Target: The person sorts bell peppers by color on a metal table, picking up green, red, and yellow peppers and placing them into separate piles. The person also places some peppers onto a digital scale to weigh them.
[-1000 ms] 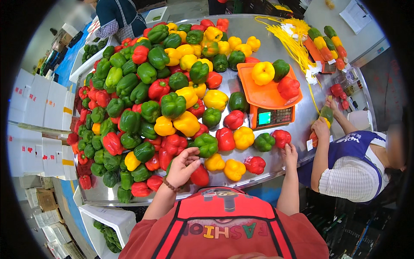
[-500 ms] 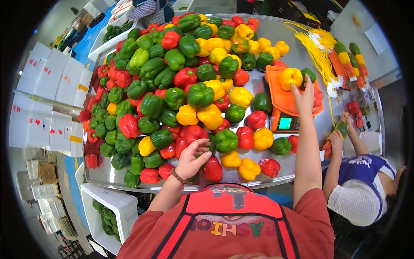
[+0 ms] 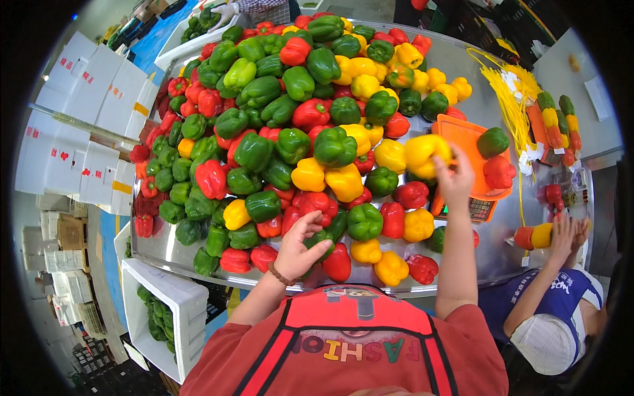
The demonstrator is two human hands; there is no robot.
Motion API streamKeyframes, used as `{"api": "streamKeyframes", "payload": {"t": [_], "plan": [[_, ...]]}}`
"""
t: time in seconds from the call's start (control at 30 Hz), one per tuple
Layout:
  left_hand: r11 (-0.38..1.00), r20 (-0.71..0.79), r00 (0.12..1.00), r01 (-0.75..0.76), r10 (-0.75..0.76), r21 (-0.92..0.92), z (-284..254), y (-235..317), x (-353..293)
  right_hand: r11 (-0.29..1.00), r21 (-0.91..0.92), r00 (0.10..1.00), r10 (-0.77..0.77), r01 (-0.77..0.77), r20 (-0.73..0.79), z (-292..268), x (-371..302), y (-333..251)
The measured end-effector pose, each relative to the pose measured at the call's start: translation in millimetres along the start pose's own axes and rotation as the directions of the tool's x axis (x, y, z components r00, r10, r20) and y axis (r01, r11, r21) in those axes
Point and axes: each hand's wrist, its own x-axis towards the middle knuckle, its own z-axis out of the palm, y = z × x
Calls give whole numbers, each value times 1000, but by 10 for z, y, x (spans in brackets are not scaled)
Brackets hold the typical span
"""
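1. Yellow bell pepper (image 3: 426, 153) sits in the right hand (image 3: 456, 178), fingers curled round its lower side, held up at the left edge of the orange scale tray (image 3: 465, 135).
2. Grip looks firm but partial: fingertips and thumb wrap the near half, and the far half of the pepper shows clear.
3. Left hand (image 3: 298, 247) lies low in the heap, fingers spread and half closed over a green pepper (image 3: 323, 239) beside a red pepper (image 3: 338, 264) at the table's near edge; whether it has truly clasped it I cannot tell.
4. On the tray a green pepper (image 3: 493, 141) and a red pepper (image 3: 498, 173) already lie towards its right side, so the free spot is on the left.
5. To do this well, I'd judge: set the yellow one down flat in that free spot, clear of the rim, so it doesn't roll off.
6. Around all this, the steel table (image 3: 502, 254) is piled with red, green and yellow peppers.
7. At the right, another person's hands (image 3: 569, 231) work on a red-and-yellow pack (image 3: 533, 235).
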Motion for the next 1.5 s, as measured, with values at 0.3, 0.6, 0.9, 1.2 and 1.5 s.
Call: {"api": "streamKeyframes", "payload": {"t": [0.3, 0.6, 0.9, 1.2, 1.5], "plan": [[749, -96, 819, -462, 566, 474, 245, 102, 206, 944, 313, 846, -80, -106, 528, 645, -765, -1057], [852, -217, 887, -285, 408, 440, 48, -100, 251, 981, 178, 931, 4, -73, 365, 1356, -313, -797], [972, -267, 944, -222, 193, -82, -54, -253, 349, 743, 560, 907, 150, -366, 394, 1510, -102, -406], [859, -309, 938, -286, 160, -424, -145, -409, 356, 855, -516, 890, 201, 44, 410, 834, 96, 575], [964, -277, 925, -229, 259, 137, -70, -236, 382, 766, -642, 773, 402, 9, 490, 1017, 312, 490]]}}
